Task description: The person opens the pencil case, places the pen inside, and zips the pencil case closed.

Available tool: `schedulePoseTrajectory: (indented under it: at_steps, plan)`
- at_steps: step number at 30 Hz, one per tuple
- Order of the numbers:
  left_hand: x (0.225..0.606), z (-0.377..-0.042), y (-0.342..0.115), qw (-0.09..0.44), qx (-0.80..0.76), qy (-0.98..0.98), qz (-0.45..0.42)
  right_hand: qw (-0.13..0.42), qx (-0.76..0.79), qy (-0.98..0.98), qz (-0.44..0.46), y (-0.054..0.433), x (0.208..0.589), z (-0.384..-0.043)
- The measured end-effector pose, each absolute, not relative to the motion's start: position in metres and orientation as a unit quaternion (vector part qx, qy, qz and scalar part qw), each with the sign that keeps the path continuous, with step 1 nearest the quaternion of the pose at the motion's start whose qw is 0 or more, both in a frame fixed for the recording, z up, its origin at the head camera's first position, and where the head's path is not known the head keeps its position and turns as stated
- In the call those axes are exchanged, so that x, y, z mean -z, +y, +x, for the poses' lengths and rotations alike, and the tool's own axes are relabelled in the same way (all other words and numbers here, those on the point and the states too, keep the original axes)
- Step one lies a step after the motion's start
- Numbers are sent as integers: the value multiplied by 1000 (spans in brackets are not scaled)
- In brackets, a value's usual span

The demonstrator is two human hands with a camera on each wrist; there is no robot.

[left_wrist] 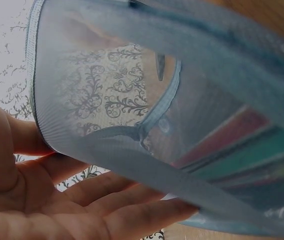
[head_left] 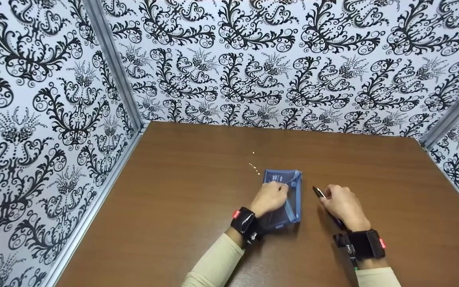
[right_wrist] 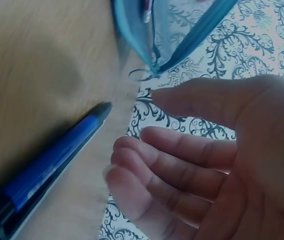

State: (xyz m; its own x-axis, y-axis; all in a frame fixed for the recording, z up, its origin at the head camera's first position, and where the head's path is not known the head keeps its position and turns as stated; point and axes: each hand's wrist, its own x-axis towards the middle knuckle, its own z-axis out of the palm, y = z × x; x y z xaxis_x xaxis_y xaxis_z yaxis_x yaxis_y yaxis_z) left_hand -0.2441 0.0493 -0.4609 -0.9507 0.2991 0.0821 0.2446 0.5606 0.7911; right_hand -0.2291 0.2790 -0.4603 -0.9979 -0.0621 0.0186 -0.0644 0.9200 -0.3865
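Note:
A blue mesh zipper pouch (head_left: 295, 199) is held up by its edge in my left hand (head_left: 270, 198). In the left wrist view, the fingers (left_wrist: 132, 212) lie along the side of the pouch and the thumb is at its corner. Pink and green stripes (left_wrist: 262, 150) show through the mesh. To the right, my right hand (head_left: 343, 205) is over a blue pen (right_wrist: 57, 155) with a dark tip. The right wrist view shows its fingers (right_wrist: 132, 185) loosely bent and apart from the pen, and the pouch's open zipper (right_wrist: 197, 37) beyond the thumb.
A brown wooden table (head_left: 173, 191) lies under both hands. Small bright specks (head_left: 254, 167) dot the surface beyond the pouch. Patterned black-and-white panels (head_left: 253, 67) stand at the back and sides, joined by metal posts (head_left: 114, 63).

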Motion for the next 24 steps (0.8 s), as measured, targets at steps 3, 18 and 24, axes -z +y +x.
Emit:
schedulePoseTrajectory:
  at_steps: [3,18,24]
  plan:
    - [461,-244,49,28,-443,882,155,-19,-173,-984,27,282,461,-229]
    - [463,-246,50,28,-434,886,162,-56,-129,-990,5,283,464,-227]
    - [463,-246,50,35,-439,884,158,-67,-126,-990,1,282,465,-228]
